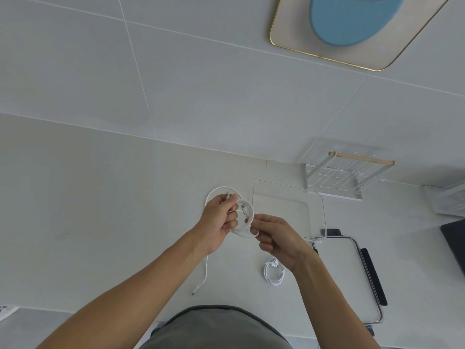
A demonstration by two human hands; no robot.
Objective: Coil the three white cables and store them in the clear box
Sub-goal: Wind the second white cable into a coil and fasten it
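Observation:
My left hand (pixel 221 217) grips a half-coiled white cable (pixel 247 212) above the counter, and my right hand (pixel 274 238) pinches the same coil at its lower right. A loose white cable (pixel 204 275) runs from behind my left hand down to a plug near the counter's front. A third white cable (pixel 273 273), coiled in a small bundle, lies on the counter under my right wrist. The clear box (pixel 314 197) stands open just right of my hands and holds nothing that I can see.
The box's lid (pixel 357 280) with black clips lies to the right, near the front edge. A white wire rack (pixel 334 180) with a wooden bar stands behind the box against the tiled wall. A dark object (pixel 455 238) sits at the far right.

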